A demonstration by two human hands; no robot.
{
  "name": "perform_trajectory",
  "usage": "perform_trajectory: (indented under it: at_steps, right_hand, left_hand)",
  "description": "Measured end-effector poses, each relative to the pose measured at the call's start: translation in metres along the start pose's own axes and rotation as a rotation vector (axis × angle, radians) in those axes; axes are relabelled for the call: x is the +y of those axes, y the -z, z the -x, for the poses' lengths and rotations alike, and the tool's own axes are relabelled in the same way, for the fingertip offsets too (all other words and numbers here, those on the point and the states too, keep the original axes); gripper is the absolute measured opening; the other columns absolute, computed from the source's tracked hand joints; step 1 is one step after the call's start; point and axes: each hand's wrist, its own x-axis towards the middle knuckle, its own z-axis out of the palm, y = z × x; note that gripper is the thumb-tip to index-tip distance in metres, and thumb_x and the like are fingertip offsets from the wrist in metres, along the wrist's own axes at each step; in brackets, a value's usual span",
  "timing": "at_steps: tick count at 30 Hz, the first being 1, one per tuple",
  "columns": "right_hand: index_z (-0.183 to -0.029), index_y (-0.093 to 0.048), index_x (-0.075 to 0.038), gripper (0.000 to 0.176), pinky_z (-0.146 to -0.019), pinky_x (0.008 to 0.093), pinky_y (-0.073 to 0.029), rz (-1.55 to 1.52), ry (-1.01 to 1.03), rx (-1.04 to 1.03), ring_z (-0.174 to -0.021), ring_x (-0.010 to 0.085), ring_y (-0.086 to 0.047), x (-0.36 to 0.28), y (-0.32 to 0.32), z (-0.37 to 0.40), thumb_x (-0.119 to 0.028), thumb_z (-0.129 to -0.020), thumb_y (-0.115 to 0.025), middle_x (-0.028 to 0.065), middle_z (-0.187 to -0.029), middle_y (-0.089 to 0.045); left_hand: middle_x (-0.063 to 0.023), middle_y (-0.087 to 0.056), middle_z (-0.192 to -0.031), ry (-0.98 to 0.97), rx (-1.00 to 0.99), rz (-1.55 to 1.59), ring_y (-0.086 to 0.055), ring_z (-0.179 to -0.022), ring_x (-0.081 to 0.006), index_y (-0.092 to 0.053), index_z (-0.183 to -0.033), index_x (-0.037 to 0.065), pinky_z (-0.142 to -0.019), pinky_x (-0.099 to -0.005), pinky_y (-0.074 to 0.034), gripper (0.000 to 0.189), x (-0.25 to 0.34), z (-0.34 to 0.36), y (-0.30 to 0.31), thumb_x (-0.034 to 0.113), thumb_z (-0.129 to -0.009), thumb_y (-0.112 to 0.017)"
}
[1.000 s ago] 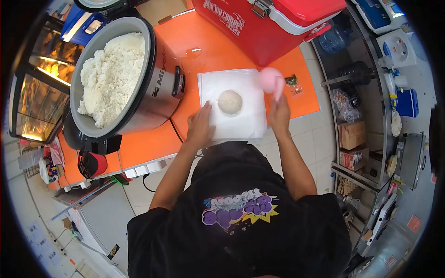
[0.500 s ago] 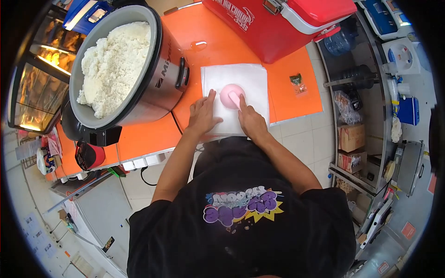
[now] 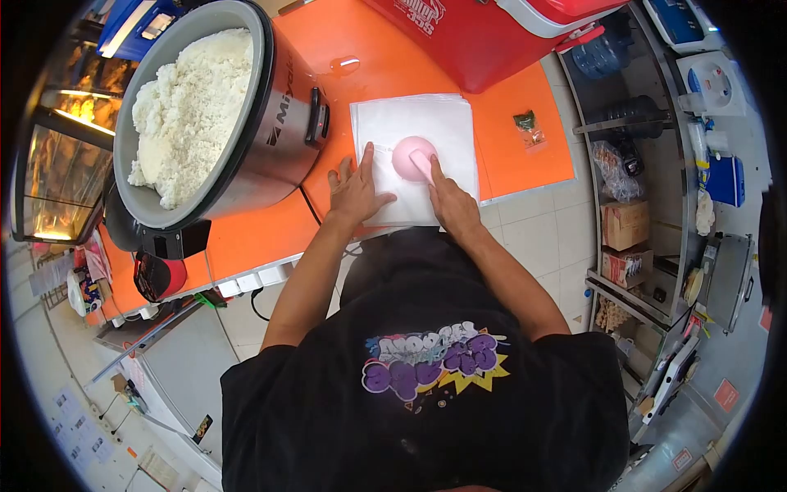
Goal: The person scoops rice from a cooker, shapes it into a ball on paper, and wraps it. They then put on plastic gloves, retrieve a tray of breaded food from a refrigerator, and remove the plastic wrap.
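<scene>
Pink plastic scoop (image 3: 412, 157) sits mouth-down on the white paper (image 3: 410, 123) near the front edge of the orange bench (image 3: 393, 74). The right hand (image 3: 452, 205) has its grip clamped on the scoop's handle, forefinger laid along it. The left hand (image 3: 354, 190) lies flat on the paper's left side, grip apart, fingers spread. A rice cooker (image 3: 283, 123) full of rice (image 3: 193, 107) stands just beside the paper toward the bench's left end
</scene>
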Motion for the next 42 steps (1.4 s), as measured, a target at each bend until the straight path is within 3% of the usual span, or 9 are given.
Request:
perform_trajectory:
  at_steps: [5,11,16,19,22,25,27,34,42]
  right_hand:
    - [-0.163,-0.028,-0.014,0.063,-0.086,0.0552,-0.056,-0.107,-0.054,-0.061,-0.096,0.0473,-0.069,-0.005,0.013,-0.004,-0.028,-0.106,-0.051,0.0259,-0.111,-0.069]
    - [-0.158,-0.036,-0.006,0.057,-0.1,0.0498,-0.052,-0.361,0.138,0.555,-0.119,0.0487,-0.063,0.052,0.038,0.006,-0.025,-0.107,-0.05,0.0289,-0.143,-0.058]
    - [-0.152,-0.046,-0.004,0.057,-0.099,0.0546,-0.048,-0.081,-0.518,0.317,-0.118,0.0419,-0.064,0.077,0.052,-0.01,-0.027,-0.103,-0.061,0.0241,-0.132,-0.064]
    - [-0.143,-0.055,-0.003,0.056,-0.103,0.0558,-0.043,0.405,-0.082,0.731,-0.119,0.0354,-0.062,0.058,0.051,-0.002,-0.029,-0.095,-0.07,0.0207,-0.124,-0.066]
    - [-0.127,-0.062,-0.001,0.046,-0.109,0.0557,-0.039,0.245,0.408,0.251,-0.121,0.0318,-0.06,0.055,0.027,0.028,-0.025,-0.089,-0.074,0.0162,-0.119,-0.067]
    - [-0.104,-0.067,-0.001,0.025,-0.101,0.0519,-0.046,0.186,0.529,0.203,-0.114,0.0329,-0.063,0.044,0.016,0.051,-0.021,-0.089,-0.072,0.0136,-0.111,-0.069]
    - [-0.098,-0.067,-0.001,0.019,-0.095,0.0504,-0.049,0.137,0.438,0.148,-0.109,0.0346,-0.065,0.058,0.003,0.045,-0.018,-0.09,-0.071,0.0144,-0.107,-0.069]
    - [-0.093,-0.069,0.0,0.014,-0.081,0.0483,-0.054,-0.071,0.132,-0.018,-0.092,0.0402,-0.068,0.045,0.042,0.023,-0.013,-0.092,-0.07,0.0182,-0.1,-0.069]
    - [-0.091,-0.073,0.0,0.018,-0.084,0.0497,-0.053,-0.023,0.228,-0.141,-0.095,0.04,-0.069,0.058,0.042,0.015,-0.018,-0.089,-0.075,0.0195,-0.1,-0.072]
  left_hand:
    - [-0.0162,-0.052,-0.152,-0.012,0.0,0.017,-0.03,-0.15,-0.0387,-0.007,-0.166,0.009,-0.112,-0.0571,-0.024,0.126,0.001,-0.001,0.001,0.061,-0.079,-0.081]
    - [-0.009,-0.056,-0.143,-0.383,0.344,0.078,-0.046,-0.138,-0.0276,-0.049,-0.141,0.006,-0.109,-0.0522,-0.032,0.073,-0.006,0.044,-0.03,0.041,-0.085,-0.079]
    - [-0.0034,-0.062,-0.125,-0.64,0.449,-0.006,-0.059,-0.116,-0.0204,-0.063,-0.121,0.008,-0.099,-0.0444,-0.039,0.043,-0.001,0.057,-0.036,0.033,-0.088,-0.075]
    - [-0.0026,-0.063,-0.115,-0.715,0.493,-0.113,-0.061,-0.104,-0.0194,-0.064,-0.112,0.01,-0.094,-0.0417,-0.041,0.03,-0.005,0.049,-0.043,0.03,-0.091,-0.07]
    - [-0.0025,-0.062,-0.104,-0.859,0.489,-0.242,-0.061,-0.094,-0.0198,-0.063,-0.103,0.011,-0.091,-0.0413,-0.041,0.019,-0.003,0.047,-0.045,0.027,-0.093,-0.067]
    - [-0.0039,-0.062,-0.101,-0.78,0.546,-0.06,-0.061,-0.094,-0.0209,-0.061,-0.099,0.011,-0.089,-0.0417,-0.042,0.014,0.002,0.037,-0.041,0.024,-0.093,-0.065]
    - [-0.0049,-0.065,-0.099,-0.482,0.322,-0.011,-0.063,-0.091,-0.0235,-0.062,-0.102,0.012,-0.088,-0.0426,-0.041,0.014,0.0,0.027,-0.048,0.021,-0.093,-0.068]
    - [-0.0084,-0.068,-0.096,-0.693,0.365,0.037,-0.062,-0.09,-0.0292,-0.068,-0.102,0.007,-0.086,-0.043,-0.043,0.015,0.002,0.036,-0.004,0.019,-0.092,-0.071]
    - [-0.0097,-0.068,-0.094,-0.403,-0.031,0.229,-0.061,-0.093,-0.0292,-0.071,-0.09,0.007,-0.084,-0.0431,-0.047,0.019,-0.007,0.023,0.004,0.025,-0.09,-0.077]
